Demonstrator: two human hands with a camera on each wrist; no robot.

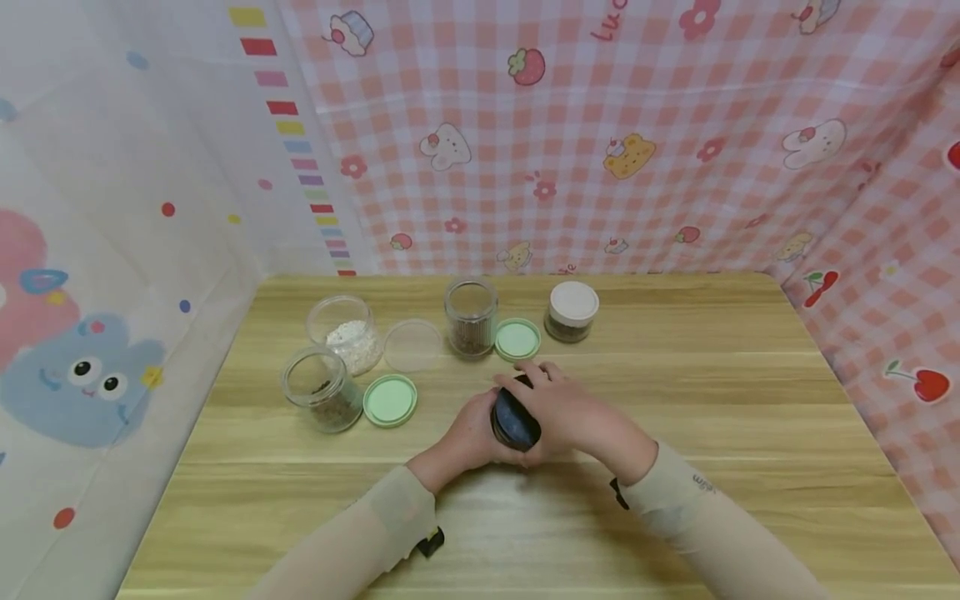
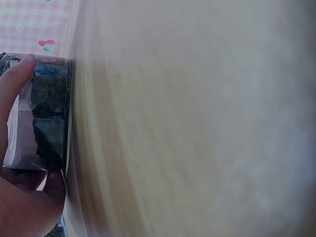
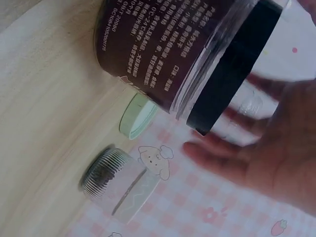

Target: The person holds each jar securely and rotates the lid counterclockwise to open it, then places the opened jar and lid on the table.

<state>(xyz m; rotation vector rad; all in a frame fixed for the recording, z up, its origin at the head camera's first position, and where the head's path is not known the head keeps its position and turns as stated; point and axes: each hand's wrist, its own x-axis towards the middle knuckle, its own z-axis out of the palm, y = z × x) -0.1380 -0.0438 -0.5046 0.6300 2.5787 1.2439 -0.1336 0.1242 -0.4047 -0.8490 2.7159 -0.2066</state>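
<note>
My left hand (image 1: 472, 433) grips the side of a clear jar (image 2: 49, 108) with dark lumpy contents. A dark brown label (image 3: 158, 44) with small pale print covers part of that jar in the right wrist view. On top is a black lid (image 1: 516, 421). Over the lid's right side and far rim curve the fingers of my right hand (image 1: 573, 412); in the right wrist view they lie along its edge. The jar's base appears to stand on the wooden table (image 1: 720, 400). My hands hide much of the jar from the head view.
At the left are uncapped jars of white flakes (image 1: 354, 343) and brown bits (image 1: 333, 404). A ribbed jar (image 1: 471, 321) stands behind, and a white-lidded jar (image 1: 572, 308) to its right. Green lids (image 1: 390, 401) (image 1: 517, 340) and a clear lid (image 1: 413, 346) lie among them.
</note>
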